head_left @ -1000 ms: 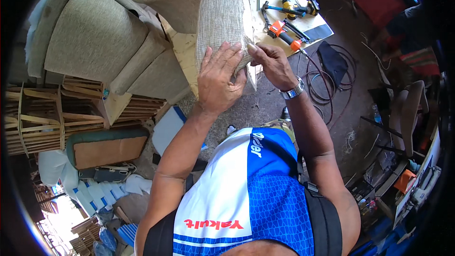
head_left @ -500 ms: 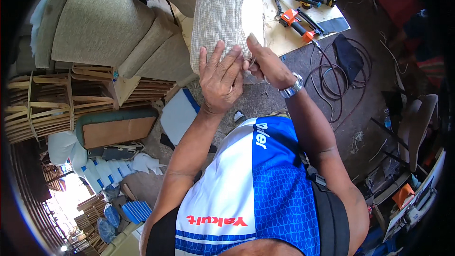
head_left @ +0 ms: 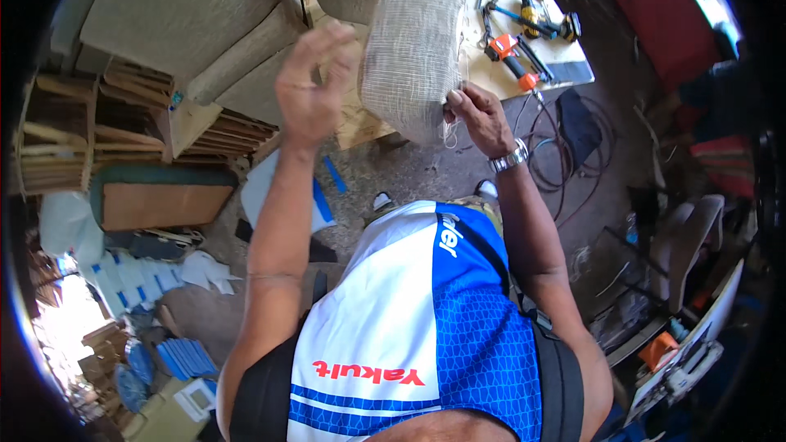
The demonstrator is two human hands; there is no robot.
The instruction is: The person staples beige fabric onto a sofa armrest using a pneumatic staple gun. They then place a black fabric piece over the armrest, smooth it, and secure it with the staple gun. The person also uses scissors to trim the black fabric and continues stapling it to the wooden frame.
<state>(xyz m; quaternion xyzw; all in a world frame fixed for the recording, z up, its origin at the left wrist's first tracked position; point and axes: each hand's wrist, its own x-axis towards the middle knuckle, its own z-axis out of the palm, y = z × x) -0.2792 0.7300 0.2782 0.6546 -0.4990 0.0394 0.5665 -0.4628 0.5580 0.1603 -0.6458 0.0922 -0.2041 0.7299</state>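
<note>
A cushion-like piece covered in light grey woven fabric (head_left: 413,49) stands on the table in front of me, its rounded end toward me. My right hand (head_left: 485,121), with a metal watch on the wrist, pinches the fabric edge at the near right corner. Loose pale threads (head_left: 449,135) hang just below those fingertips. My left hand (head_left: 315,86) is raised to the left of the piece, apart from it. Its fingers are spread, somewhat blurred, and nothing shows in them.
On the table (head_left: 483,74) at right lie an orange-black air stapler (head_left: 512,57), a yellow drill (head_left: 532,15) and a blue-handled hammer (head_left: 512,15). Hoses (head_left: 565,184) coil on the floor. At left are a grey sofa (head_left: 176,12), wooden frames (head_left: 123,131) and a green-edged panel (head_left: 164,200).
My left hand has let go of the fabric and moved up and left. My right hand has shifted slightly right and down, still at the corner. The view has shifted a little.
</note>
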